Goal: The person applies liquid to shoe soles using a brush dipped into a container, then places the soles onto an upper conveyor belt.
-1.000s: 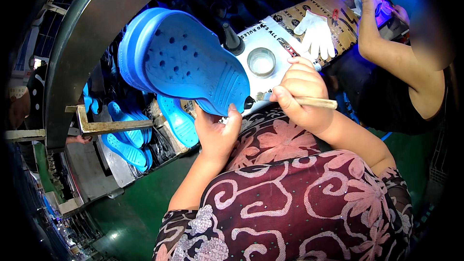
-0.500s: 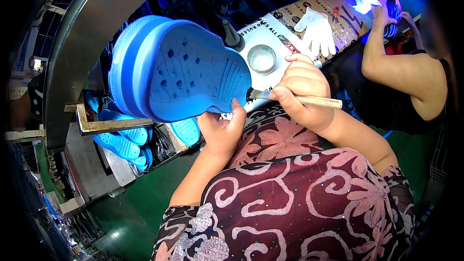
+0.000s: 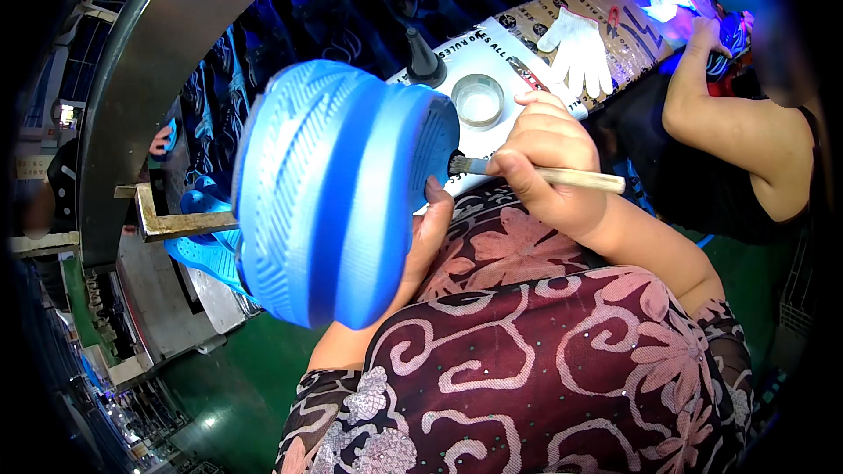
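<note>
My left hand (image 3: 432, 221) is closed on a thick blue shoe sole (image 3: 338, 202), its thumb resting by the inner rim. The sole is tilted so that its ridged outer side faces me and most of its inside is hidden. Between the fingers of my right hand (image 3: 555, 154) is a brush with a pale wooden handle (image 3: 584, 179). Its dark bristles are at the near end of the sole, by my left thumb; whether they touch it I cannot tell. Behind the brush, a round glass dish (image 3: 478, 100) stands on a white printed sheet (image 3: 492, 46).
Beyond the dish are a dark cone-shaped thing (image 3: 424, 60), a red-handled tool (image 3: 529, 77) and a white glove (image 3: 577, 53). More blue soles (image 3: 204, 254) lie at left, near a bracket (image 3: 186, 225) and a curved metal frame (image 3: 145, 61). Another person (image 3: 746, 127) works at right.
My left hand has turned the sole, so its inside faces away and its ridged side shows. My right hand and the brush have barely moved. At far left another person's hand has appeared.
</note>
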Demonstrator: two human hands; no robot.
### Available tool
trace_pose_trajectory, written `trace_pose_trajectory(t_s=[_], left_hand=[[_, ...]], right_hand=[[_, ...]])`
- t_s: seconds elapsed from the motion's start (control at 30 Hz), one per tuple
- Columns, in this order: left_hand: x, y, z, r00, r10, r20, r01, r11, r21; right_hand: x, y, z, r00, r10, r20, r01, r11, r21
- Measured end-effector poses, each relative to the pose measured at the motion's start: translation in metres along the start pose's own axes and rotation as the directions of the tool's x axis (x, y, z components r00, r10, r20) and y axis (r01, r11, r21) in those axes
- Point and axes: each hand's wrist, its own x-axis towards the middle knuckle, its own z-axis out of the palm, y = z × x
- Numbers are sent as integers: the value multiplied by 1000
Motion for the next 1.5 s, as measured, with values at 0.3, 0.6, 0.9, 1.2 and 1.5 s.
trace_pose_trajectory(t_s=[0.3, 0.6, 0.9, 1.2, 1.5], left_hand=[[-6, -12, 9, 995, 26, -99, -28, 999, -25], [39, 29, -11, 948, -314, -51, 241, 814, -529], [149, 101, -18, 592, -36, 805, 742, 414, -527], [299, 158, 62, 845, -48, 533, 518, -182, -836], [97, -26, -7, 758, -497, 423, 653, 578, -490]], right_hand=[[-1, -5, -1, 998, -37, 47, 43, 988, -146], [0, 15, -24, 998, 31, -49, -37, 992, -124], [-31, 29, -38, 961, 191, -202, -199, 980, -18], [-32, 36, -39, 942, 244, -231, -250, 968, 3], [-41, 50, -37, 905, 364, -219, -343, 931, 128]])
